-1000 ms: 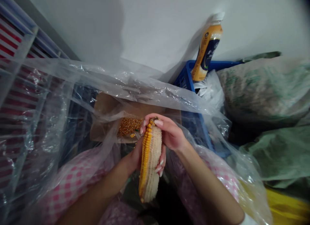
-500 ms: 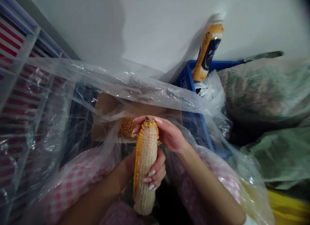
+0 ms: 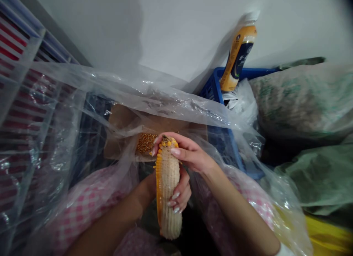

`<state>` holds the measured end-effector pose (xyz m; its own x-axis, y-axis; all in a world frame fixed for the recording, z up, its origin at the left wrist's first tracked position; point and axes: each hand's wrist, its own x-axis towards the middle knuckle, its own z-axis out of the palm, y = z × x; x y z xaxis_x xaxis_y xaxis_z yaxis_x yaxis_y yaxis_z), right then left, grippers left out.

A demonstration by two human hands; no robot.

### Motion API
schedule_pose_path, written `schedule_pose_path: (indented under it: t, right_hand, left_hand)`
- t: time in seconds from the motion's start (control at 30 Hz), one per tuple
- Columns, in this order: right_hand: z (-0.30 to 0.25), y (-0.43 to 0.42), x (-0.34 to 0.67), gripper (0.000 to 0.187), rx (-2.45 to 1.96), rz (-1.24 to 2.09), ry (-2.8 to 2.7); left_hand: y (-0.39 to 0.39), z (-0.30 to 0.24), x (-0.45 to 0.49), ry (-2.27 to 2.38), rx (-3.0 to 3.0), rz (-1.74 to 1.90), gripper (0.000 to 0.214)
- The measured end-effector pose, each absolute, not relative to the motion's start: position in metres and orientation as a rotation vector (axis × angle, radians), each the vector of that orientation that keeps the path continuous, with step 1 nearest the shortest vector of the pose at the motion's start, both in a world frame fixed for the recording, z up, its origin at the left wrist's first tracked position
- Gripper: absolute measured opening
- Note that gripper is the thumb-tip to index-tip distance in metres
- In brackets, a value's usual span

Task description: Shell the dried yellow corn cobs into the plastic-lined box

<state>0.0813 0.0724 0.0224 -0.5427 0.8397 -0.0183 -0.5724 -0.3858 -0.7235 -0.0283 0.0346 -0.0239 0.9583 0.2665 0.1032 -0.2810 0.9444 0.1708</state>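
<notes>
Being gripped around its shaft by the left hand and clasped at its tip by the right hand, a dried corn cob, one edge still bearing yellow kernels, is being held upright. Loose corn kernels are being kept just beyond it in a brown cardboard box, beneath clear plastic sheeting; a blue plastic crate is being seen beside them.

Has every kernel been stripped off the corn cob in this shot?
No, a strip of orange kernels runs along one edge of the corn cob, though most of its surface is bare.
</notes>
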Motion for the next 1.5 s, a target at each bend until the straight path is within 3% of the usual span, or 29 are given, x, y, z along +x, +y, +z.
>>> schedule_pose_path:
  t: [0.23,0.63,0.83,1.03,1.5]
  right_hand:
    - [0.021,0.078,0.082,0.047,-0.494,2.041,-0.873]
    - [0.022,0.071,0.08,0.033,-0.458,2.019,-0.784]
    - [0.018,0.074,0.085,0.051,-0.427,2.016,-0.924]
    - [0.02,0.076,0.086,0.036,-0.566,1.822,-0.952]
    - [0.023,0.073,0.087,0.031,-0.653,1.823,-0.882]
  left_hand:
    - [0.037,-0.022,-0.03,-0.065,0.192,0.287,0.037]
    - [0.034,-0.027,-0.026,-0.022,0.242,0.305,0.045]
    - [0.04,-0.035,-0.023,0.028,0.362,0.217,0.062]
    - [0.046,-0.019,-0.022,0.185,0.362,0.327,0.066]
    - [0.047,-0.009,-0.02,0.417,0.398,0.347,0.078]
